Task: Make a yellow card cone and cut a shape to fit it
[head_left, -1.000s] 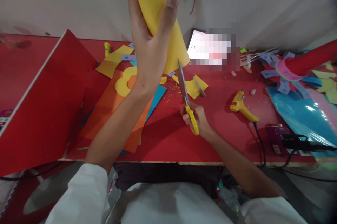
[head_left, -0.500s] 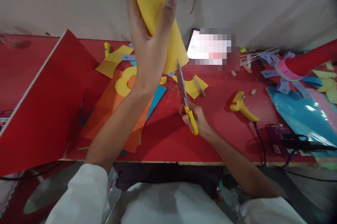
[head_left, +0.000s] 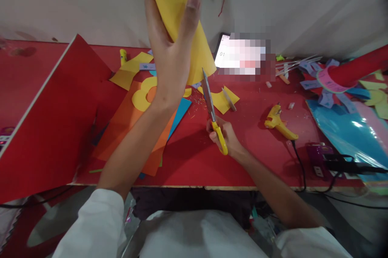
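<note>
A bent sheet of yellow paper [head_left: 172,3] is held up in front of the wall, with my left hand [head_left: 172,52] closed round it and the thumb pressed on its face. My right hand [head_left: 226,135] grips yellow-handled scissors [head_left: 209,96], lower and to the right. Their blades point up, and the tip is at the lower edge of the paper; whether it touches cannot be told. Under my left forearm lie an orange sheet [head_left: 121,129] and a yellow paper flower [head_left: 141,98] with an orange centre.
A yellow glue gun [head_left: 277,122] lies right of the scissors, its cord running to a purple box [head_left: 318,161]. A lit phone [head_left: 233,56] leans at the wall. A red board [head_left: 57,120] stands at left. Cut yellow scraps [head_left: 222,100] lie on the red table [head_left: 194,157].
The yellow paper, my left hand and the scissors have shifted very slightly left. Both grips stay the same.
</note>
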